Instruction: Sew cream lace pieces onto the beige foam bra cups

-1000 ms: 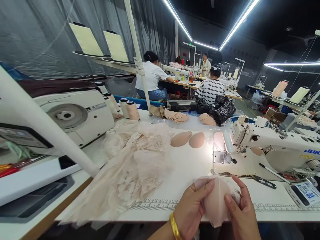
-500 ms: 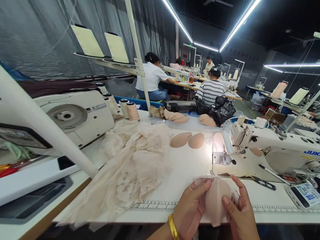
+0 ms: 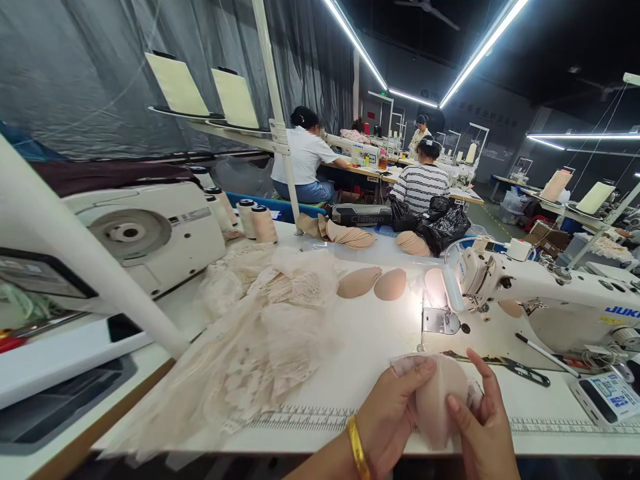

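Note:
Both my hands hold one beige padded cup (image 3: 440, 400) with a strip of pale lace along its upper edge, just above the table's front edge. My left hand (image 3: 393, 420), with a gold bangle on the wrist, pinches the cup's left side with thumb and fingers. My right hand (image 3: 483, 433) grips the right side, its thumb lying across the cup's front. Behind the cup stands a white sewing machine (image 3: 545, 300) with its needle plate lit by a lamp.
A heap of pale lace pieces (image 3: 260, 333) lies to the left. Two loose cups (image 3: 373, 283) sit in the middle, with more cups (image 3: 345, 233) and thread cones (image 3: 257, 223) further back. Scissors (image 3: 520, 370) rest by the machine. Other people sit sewing in the background.
My hands have shifted the cup slightly, the left thumb sliding up over its top edge. The view has dipped a little; nothing else on the table moved.

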`<state>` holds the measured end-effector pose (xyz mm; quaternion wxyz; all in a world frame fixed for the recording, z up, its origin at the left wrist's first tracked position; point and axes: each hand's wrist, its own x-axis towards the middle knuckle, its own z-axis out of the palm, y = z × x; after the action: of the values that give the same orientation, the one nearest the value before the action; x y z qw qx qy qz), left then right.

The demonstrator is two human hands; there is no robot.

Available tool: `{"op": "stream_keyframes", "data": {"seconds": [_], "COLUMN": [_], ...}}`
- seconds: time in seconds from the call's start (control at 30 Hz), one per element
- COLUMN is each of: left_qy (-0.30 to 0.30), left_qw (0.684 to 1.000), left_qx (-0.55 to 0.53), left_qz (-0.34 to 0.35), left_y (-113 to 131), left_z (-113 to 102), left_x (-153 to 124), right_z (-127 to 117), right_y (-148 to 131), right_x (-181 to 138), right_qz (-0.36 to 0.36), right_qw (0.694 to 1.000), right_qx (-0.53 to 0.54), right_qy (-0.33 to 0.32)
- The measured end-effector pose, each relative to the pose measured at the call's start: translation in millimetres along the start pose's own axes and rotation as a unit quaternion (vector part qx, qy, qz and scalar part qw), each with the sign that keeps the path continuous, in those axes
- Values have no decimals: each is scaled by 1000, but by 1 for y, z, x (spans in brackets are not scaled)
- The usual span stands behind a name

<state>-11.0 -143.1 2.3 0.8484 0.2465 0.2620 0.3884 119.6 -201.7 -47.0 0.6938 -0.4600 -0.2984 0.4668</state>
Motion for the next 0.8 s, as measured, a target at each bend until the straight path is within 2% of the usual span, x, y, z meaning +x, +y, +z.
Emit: {"op": "stream_keyframes", "data": {"seconds": [0.17, 0.33, 0.4, 0.47, 0.5, 0.53, 0.57, 0.6, 0.63, 0.67, 0.73, 0.77, 0.8], "left_qy": [8, -2, -45, -128, -192, -263, -330, -381, -415, -432, -430, -428, -427], "left_qw": [1000, 1000, 999, 986, 960, 910, 838, 759, 690, 646, 597, 556, 507], "left_qx": [7, -11, 18, 110, 201, 311, 418, 506, 567, 600, 645, 680, 717], "left_qz": [-19, -19, -9, 16, 44, 80, 117, 151, 176, 190, 208, 214, 215], "left_y": [1, 13, 25, 39, 47, 53, 59, 64, 68, 70, 73, 74, 76], "left_z": [6, 8, 9, 7, 5, 2, -1, -5, -9, -12, -16, -17, -16], "left_x": [3, 13, 14, 11, 9, 8, 7, 8, 12, 17, 34, 45, 56], "right_z": [-1, -6, -13, -23, -27, -32, -35, -37, -38, -38, -34, -32, -30], "right_y": [-3, 7, 7, 0, -6, -14, -23, -32, -40, -47, -54, -54, -52], "right_x": [2, 3, 6, 13, 18, 24, 32, 41, 52, 64, 90, 103, 115], "right_qz": [5, 10, 3, -29, -62, -106, -163, -229, -302, -377, -507, -547, -569], "right_qw": [1000, 996, 993, 988, 979, 962, 931, 882, 814, 734, 580, 521, 482], "right_qx": [-17, -24, -54, -110, -154, -211, -279, -354, -427, -489, -561, -580, -593], "right_qy": [-10, -81, -101, -108, -117, -138, -171, -211, -253, -282, -303, -304, -305]}}
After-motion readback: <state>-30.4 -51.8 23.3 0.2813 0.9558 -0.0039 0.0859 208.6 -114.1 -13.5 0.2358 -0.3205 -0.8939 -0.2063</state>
